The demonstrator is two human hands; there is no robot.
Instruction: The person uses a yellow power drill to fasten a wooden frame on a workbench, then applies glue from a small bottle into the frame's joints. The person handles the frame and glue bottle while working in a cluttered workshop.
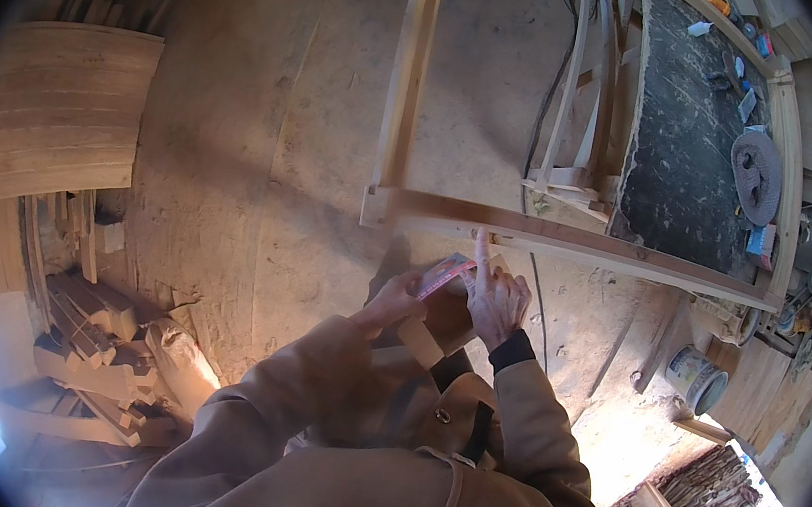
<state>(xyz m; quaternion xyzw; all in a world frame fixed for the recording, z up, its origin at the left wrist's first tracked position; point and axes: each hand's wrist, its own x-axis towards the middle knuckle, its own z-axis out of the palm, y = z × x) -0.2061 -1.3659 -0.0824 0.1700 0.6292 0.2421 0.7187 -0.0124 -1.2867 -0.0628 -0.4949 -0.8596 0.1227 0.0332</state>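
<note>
My left hand [395, 302] is closed around one end of a small flat packet [446, 274], pink-red with a pale edge. The packet's other end reaches toward the thumb of my right hand [497, 304]; whether they touch I cannot tell. The right index finger stretches forward, its tip at the near side of a wooden rail [625, 261], while the other fingers are loosely bent. That rail meets a long wooden bar [412, 74] at a corner ahead of me. Below the packet, a piece of pale wood or card [421, 340] shows in front of my coat.
A dark scratched board [684, 145] at right carries a grey coiled pad [755, 175] and small items. A bucket [695, 379] stands nearer. Wood offcuts [101, 339] are heaped at left below a plank panel [72, 110]. A dark cable [534, 293] crosses the floor.
</note>
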